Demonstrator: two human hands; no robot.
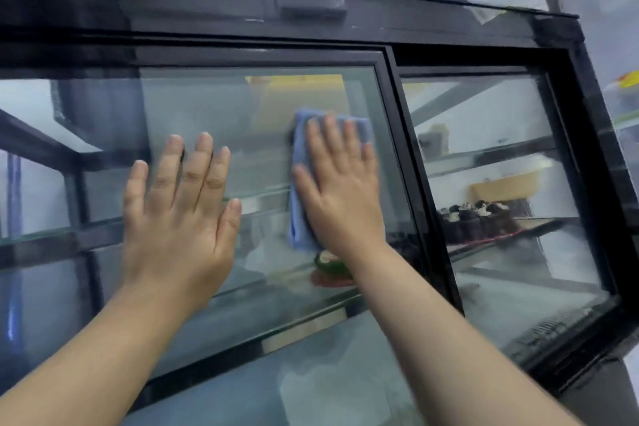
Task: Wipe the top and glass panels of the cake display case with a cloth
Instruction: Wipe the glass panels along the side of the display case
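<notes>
Left of the black centre post point(416, 166), my left hand point(176, 218) lies flat, fingers spread, on the glass panel point(214, 107), probably bracing it. Nearer the post, my right hand point(340, 190) presses the blue cloth point(298, 197) flat against the glass. I'd hold even palm pressure and overlap strokes toward the post.

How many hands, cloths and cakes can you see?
Hands: 2 (left hand, right hand)
Cloths: 1 (blue cloth)
Cakes: 2 (dark cake, green-and-red cake, partly hidden)
Total: 5
</notes>
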